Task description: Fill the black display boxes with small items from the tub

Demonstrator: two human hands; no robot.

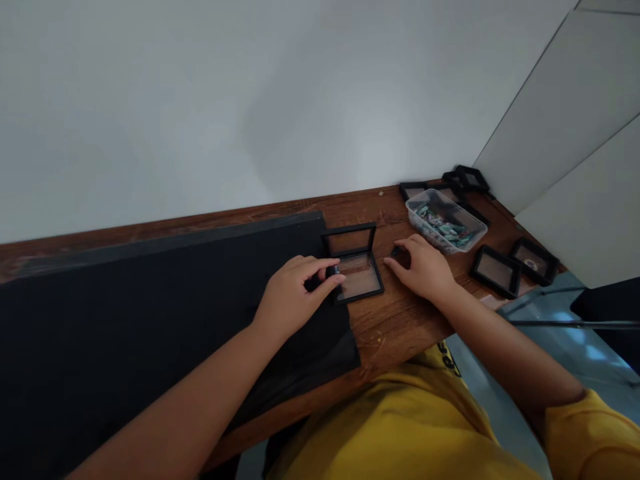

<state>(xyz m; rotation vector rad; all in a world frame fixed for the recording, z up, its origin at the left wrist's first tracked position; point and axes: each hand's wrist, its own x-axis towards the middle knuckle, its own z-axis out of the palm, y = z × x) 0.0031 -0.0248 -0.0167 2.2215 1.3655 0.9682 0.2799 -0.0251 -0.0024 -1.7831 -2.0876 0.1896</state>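
Observation:
A thin black display case (379, 275) with clear panels lies hinged open, its lid (374, 235) tilted up at the back. My left hand (293, 293) reaches over the case's left edge. Its thumb and fingers are closed on a small dark piece (333, 270) with a bluish sheen, of a kind I cannot make out. To the right of the case, my right hand (423, 267) rests low over the wood with curled fingers. A small dark bit (397, 251) shows between its thumb and forefinger, too small to name.
A clear plastic tub (480, 235) of small greenish pieces stands behind my right hand. Similar black cases lie at the right, one (497, 271) near the edge and another (534, 261) holding a ring-like item. A black mat (150, 320) covers the left of the wooden table (395, 333).

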